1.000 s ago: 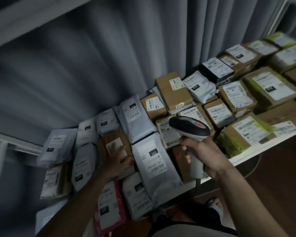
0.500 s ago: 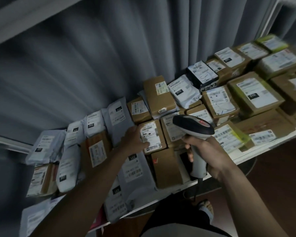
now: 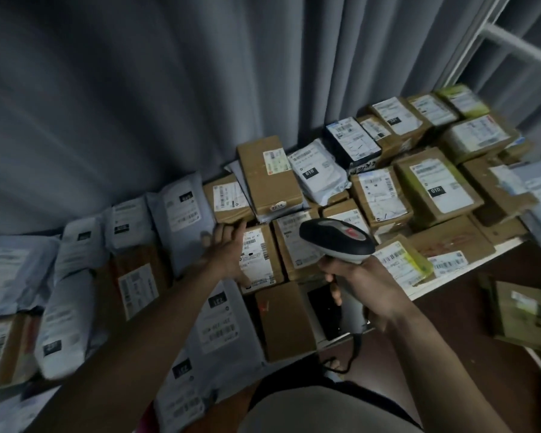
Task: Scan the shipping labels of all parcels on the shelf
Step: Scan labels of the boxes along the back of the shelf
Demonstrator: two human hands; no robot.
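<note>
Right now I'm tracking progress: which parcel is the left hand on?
The cardboard box with the white label, directly left of the scanner; the left hand rests on it.

Dim, grainy view; edges blurred and bent by wide-angle distortion.

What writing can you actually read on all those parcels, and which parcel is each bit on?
"010": black tag on the white mailer.
"010": black tag on the green-taped box.
"2214": small sticker on the tall brown box.
"231", upside down: grey mailer.
All barcode label print is too blurred.
</note>
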